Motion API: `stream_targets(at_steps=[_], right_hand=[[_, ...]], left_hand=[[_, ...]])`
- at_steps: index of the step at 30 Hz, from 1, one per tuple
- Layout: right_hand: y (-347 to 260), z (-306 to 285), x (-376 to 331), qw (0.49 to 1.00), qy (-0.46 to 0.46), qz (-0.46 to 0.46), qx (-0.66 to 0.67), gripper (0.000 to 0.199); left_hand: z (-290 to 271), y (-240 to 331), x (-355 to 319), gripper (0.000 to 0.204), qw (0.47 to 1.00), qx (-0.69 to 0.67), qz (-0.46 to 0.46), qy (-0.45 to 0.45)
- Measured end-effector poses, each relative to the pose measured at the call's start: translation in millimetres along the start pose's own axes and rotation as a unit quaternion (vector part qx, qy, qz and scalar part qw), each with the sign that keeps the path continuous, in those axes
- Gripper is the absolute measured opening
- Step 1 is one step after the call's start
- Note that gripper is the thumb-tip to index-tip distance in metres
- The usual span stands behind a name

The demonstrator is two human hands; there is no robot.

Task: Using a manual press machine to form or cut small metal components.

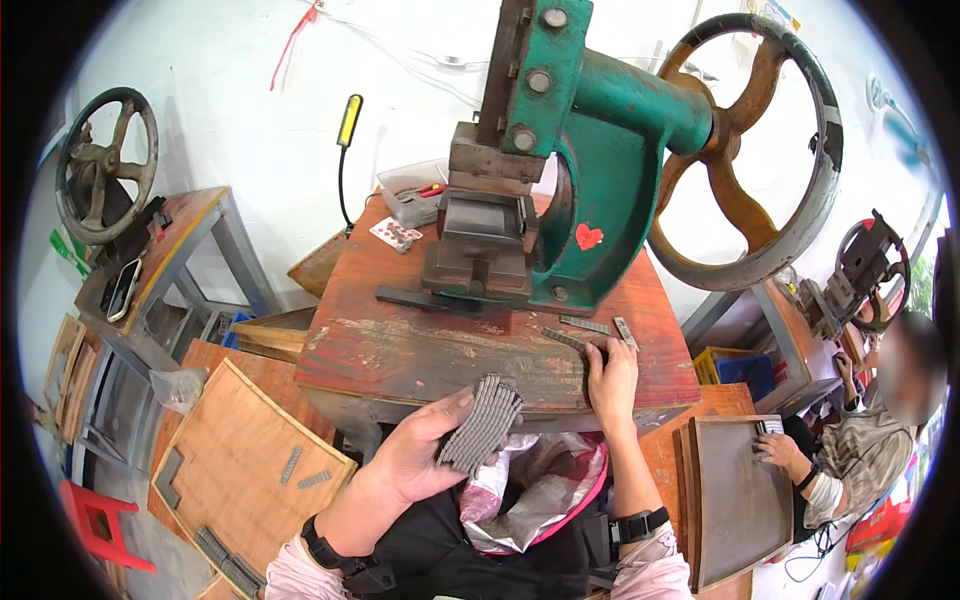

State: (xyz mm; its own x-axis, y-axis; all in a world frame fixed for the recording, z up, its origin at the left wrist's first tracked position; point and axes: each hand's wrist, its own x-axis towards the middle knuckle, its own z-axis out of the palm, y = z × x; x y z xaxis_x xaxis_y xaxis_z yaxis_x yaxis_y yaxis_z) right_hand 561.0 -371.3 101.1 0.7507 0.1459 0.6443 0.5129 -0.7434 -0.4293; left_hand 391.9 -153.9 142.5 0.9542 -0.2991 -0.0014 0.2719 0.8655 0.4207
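A stack of grey ridged strips (482, 425) is gripped between the thumb and fingers of my left hand (415, 445), in front of the table edge. My right hand (612, 385) rests on the worn red-brown table (400, 345), its fingers bent and close together at the end of a loose grey strip (564, 338). The fingertips partly hide that strip's end. Another grey strip (585, 324) lies just beyond, and a short strip (625, 332) is by the fingertips. A green hand press (610, 190) stands behind them, with a metal block (480, 250) under its ram.
The press's large handwheel (740, 150) reaches out at upper right. A wooden board (240, 450) at lower left carries several grey strips. A silvery bag (540, 500) lies open at my lap. At right, another person (850, 460) works beside a framed tray (740, 500).
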Motion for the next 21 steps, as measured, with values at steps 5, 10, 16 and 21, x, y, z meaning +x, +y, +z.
stream_targets(at_steps=[5,10,16,21], right_hand=[[1.1,0.8,-1.0,1.0,0.002,-0.003,-0.006,0.016],[1.7,1.6,-1.1,1.0,-0.005,0.012,-0.02,0.018],[3.2,1.5,-1.1,1.0,-0.013,0.02,-0.02,0.019],[3.1,2.4,-1.1,1.0,0.006,0.023,-0.012,0.02]], left_hand=[[3.7,-4.0,-19.0,0.038,0.999,-0.041,-0.001,-0.034],[7.5,-5.5,-26.4,0.046,0.999,-0.032,-0.004,-0.004],[17.6,-12.5,-30.5,0.042,0.999,-0.027,0.015,-0.009],[16.9,-16.9,-33.9,0.038,0.996,-0.074,-0.033,-0.043]])
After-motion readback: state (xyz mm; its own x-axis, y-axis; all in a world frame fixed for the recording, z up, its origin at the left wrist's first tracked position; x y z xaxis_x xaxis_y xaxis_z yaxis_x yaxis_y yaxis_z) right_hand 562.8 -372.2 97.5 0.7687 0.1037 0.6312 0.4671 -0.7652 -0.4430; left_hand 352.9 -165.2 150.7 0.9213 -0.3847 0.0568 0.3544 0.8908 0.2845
